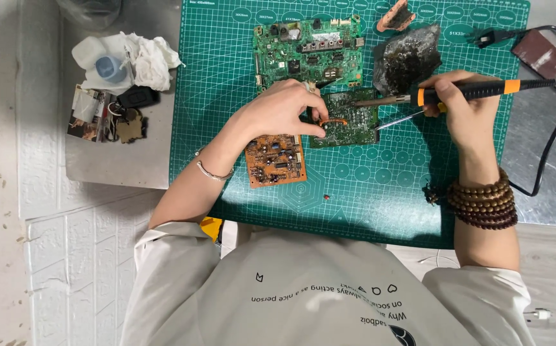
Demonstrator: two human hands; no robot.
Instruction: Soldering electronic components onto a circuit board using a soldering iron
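A grey metal table (124, 163) is covered by a green cutting mat (380, 205). Beside the mat, crumpled tissue (153, 61), a plastic bottle (101, 64) and keys (130, 112) are laid.

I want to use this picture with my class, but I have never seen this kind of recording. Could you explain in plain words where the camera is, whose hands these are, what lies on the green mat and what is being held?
There is one picture, taken by a camera worn on the person's head and looking straight down, so both hands are the wearer's own. No machine is involved.

The work surface is a green cutting mat printed with a grid. On it lie a large green circuit board, a small green circuit board and an orange-brown circuit board.

The left hand rests on the small green board, fingertips pressing it. The right hand has its grip on a soldering iron with a black and orange handle, whose tip points at that board. A thin metal wire also reaches from this hand towards the board.

Off the mat, at the left, lie crumpled tissue and keys.
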